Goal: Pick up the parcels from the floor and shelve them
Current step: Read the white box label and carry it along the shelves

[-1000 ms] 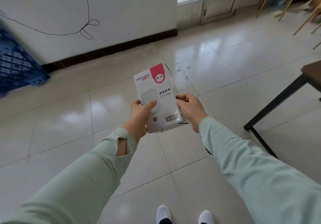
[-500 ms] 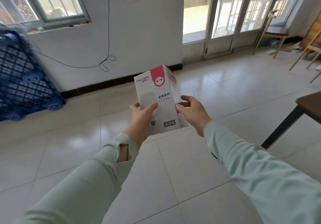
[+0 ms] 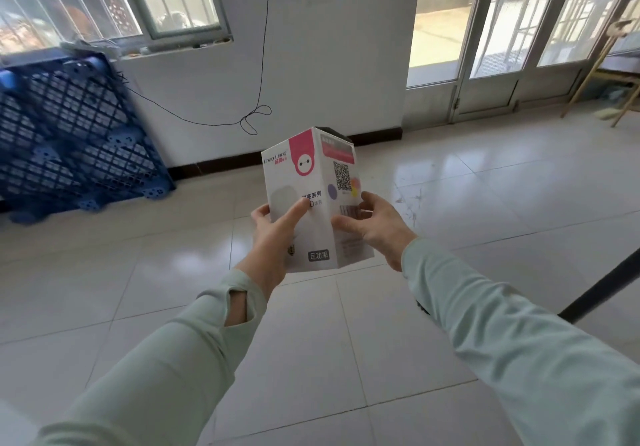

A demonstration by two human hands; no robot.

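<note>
Two hands, one parcel — no shelf in view

One parcel [image 3: 298, 175] is held upright at mid-view, well above the floor [image 3: 311, 341], with its long axis near vertical and one corner edge turned toward the camera. It is clasped low down from both sides. The left hand [image 3: 273, 234] is wrapped round the left face with the thumb pressed on the front, and the right hand [image 3: 377, 227] is curled round the right face. Neither hand is nearer, as the parcel lies between them. No shelf is shown, so the carrying direction cannot be judged. The fingers behind the parcel are hidden, and a dark leg [image 3: 602, 288] — perhaps a bench's — is cut off at the right edge.
</note>
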